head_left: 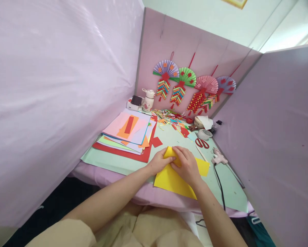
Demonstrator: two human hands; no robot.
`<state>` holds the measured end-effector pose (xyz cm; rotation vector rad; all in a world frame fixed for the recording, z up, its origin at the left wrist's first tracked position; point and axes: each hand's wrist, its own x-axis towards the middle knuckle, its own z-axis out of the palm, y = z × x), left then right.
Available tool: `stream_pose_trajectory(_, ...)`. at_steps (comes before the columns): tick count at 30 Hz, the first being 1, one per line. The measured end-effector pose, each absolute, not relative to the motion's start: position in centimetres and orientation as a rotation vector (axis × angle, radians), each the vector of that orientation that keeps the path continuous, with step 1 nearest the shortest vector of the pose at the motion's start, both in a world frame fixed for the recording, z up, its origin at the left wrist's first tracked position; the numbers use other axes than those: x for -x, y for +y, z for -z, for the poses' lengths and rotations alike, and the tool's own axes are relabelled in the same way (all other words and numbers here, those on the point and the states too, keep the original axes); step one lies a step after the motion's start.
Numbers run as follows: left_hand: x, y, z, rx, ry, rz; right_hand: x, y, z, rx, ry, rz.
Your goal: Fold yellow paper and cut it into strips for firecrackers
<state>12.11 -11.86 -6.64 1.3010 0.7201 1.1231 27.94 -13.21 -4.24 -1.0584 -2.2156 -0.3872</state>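
Note:
A sheet of yellow paper (175, 183) lies at the table's near edge, its far end bent up and over between my hands. My left hand (159, 162) pinches the raised part from the left, thumb pointing right. From the right, my right hand (186, 164) presses the same folded part with its fingers bent over it. Part of the fold is hidden behind the fingers. Beyond my right hand, a yellow piece (203, 167) sticks out to the right; whether it belongs to the same sheet I cannot tell. A small red paper square (157, 141) lies just beyond my left hand.
Stacked coloured paper (110, 128) lies left. Red-handled scissors (202, 143), a white pen-like stick (201, 153), a tape roll (204, 134) and a corded glue gun (219, 157) lie right. Paper scraps (171, 118) and a bottle (148, 100) stand behind, below hanging paper fans (186, 76).

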Motion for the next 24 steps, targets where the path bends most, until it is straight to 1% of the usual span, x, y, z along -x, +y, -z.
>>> stream_pose_trajectory(8,-12.1,-12.2,6.1,-1.397,0.765,-1.179,-27.8,-13.2,4.3,1.063,-2.21,0.34)
stream_pose_trajectory(16,-12.2,-12.2,6.9,-1.467,0.911,-1.191,-28.0,-13.5,4.1,1.066,-2.24,0.296)
stream_pose_trajectory(21,-12.4,-12.3,7.1,-1.446,0.919,-1.164,-27.6,-13.6,1.9,1.178,-2.225,-0.045)
stream_pose_trajectory(24,-12.5,-12.4,7.1,-1.456,0.928,-1.166,-26.7,-13.1,0.5,1.247,-2.113,-0.181)
